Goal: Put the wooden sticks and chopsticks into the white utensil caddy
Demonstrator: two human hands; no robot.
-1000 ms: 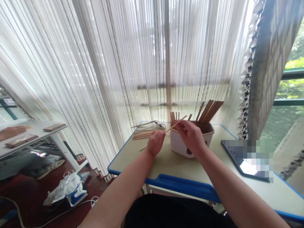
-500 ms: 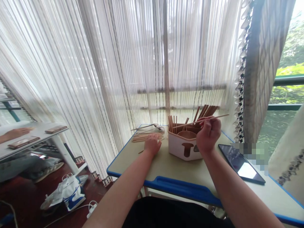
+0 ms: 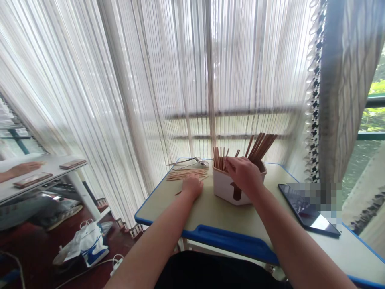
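My right hand (image 3: 245, 170) is over the white storage box (image 3: 224, 190), its fingers pinched around a thin wooden chopstick (image 3: 226, 153) among those standing in the left compartment. Part of that chopstick is hidden by the fingers and the box wall. My left hand (image 3: 192, 186) rests on the table with curled fingers, at the near edge of a pile of chopsticks (image 3: 183, 174). A single stick (image 3: 178, 193) pokes out from beneath it; whether the fingers grip it is hidden. Thicker brown chopsticks (image 3: 262, 146) lean in the box's back right.
A metal utensil with long thin ends (image 3: 200, 161) lies behind the pile. A dark tablet (image 3: 303, 206) is to the right. At a table (image 3: 67, 173) on the left, another person's hand (image 3: 28, 167) rests near two flat cases. White bags (image 3: 90, 245) lie on the floor.
My right hand has moved left and down from above the box's right side, bringing the chopstick from nearly level to upright at the left compartment. My left hand has barely shifted.
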